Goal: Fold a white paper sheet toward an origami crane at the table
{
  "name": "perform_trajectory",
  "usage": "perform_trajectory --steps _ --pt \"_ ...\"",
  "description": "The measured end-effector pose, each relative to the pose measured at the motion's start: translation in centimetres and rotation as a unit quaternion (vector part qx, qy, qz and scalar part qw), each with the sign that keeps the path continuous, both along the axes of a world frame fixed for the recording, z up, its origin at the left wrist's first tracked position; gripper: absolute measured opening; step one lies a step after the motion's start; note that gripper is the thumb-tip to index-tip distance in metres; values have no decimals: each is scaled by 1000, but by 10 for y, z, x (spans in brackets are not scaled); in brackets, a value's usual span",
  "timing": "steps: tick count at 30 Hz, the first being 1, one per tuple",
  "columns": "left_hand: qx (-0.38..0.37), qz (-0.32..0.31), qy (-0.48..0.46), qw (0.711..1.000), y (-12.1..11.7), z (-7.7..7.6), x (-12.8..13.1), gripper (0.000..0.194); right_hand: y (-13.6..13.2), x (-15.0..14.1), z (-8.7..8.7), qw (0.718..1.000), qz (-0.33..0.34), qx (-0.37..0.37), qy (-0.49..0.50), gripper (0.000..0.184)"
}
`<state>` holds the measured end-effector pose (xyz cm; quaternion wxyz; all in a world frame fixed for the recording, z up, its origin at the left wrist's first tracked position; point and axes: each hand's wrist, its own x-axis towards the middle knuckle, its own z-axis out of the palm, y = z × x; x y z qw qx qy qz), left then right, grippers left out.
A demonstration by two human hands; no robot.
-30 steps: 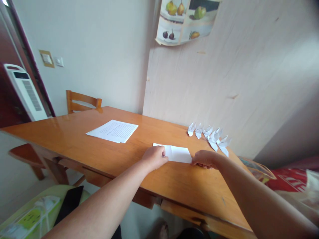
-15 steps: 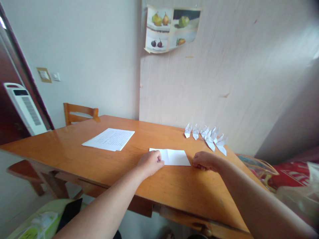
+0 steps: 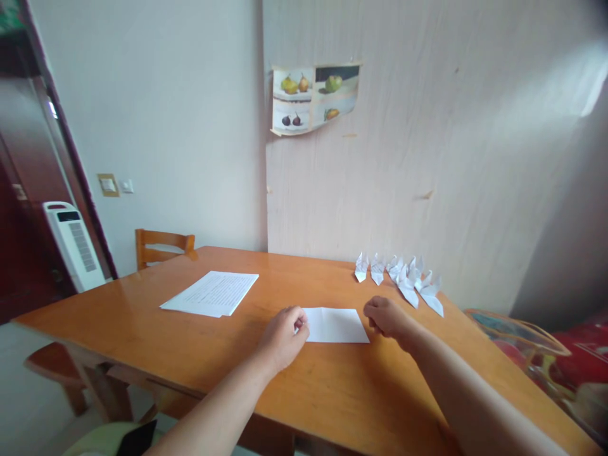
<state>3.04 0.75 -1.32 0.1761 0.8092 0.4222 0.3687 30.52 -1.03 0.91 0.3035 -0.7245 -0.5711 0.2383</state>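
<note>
Hands (image 3: 285,335) (image 3: 388,318) flank paper (image 3: 336,326) on a wooden table (image 3: 327,380) by a wall (image 3: 403,209).

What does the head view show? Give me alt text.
A person's left hand and right hand are at opposite ends of a creased white paper on a wooden table. Folded paper shapes sit beyond, to the right; printed pages lie left.

Left hand (image 3: 284,337), right hand (image 3: 387,318), both curled

No text is legible. Rows of print cover the sheets (image 3: 211,293) at left on the worktop (image 3: 142,342), too small to read. Marks on the folded papers (image 3: 361,267) at far right and the red bag (image 3: 586,354) at right are unreadable too.
</note>
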Motion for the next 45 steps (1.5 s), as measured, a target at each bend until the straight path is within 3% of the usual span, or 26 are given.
perform_trajectory --steps 4,9,14,17,19,24,27,32,45 --pt "18 12 -44 999 1 -4 -2 7 6 -5 -10 992 -33 96 -69 8" --pt "-6 -3 -77 997 3 -2 -1 7 1 -6 -17 982 -17 128 -137 19" --pt "-103 5 -97 990 15 29 7 20 -1 -9 -15 975 13 140 -174 27" --pt "-116 8 -124 985 32 52 16 24 -3 -11 -13 972 40 142 -181 35" --pt "-126 11 -125 984 44 60 23 24 -4 -10 -13 971 55 140 -184 40" --pt "-145 -27 -65 987 59 47 32 37 -5 -9 -16 968 95 129 -194 47" --pt "-123 -59 57 989 54 37 25 64 -7 -10 -19 964 122 132 -198 51" --pt "-109 -120 221 962 42 43 14 108 -9 -14 -20 965 113 123 -201 55" --pt "-82 -144 217 962 40 37 16 101 -15 -19 -12 969 110 111 -192 54"
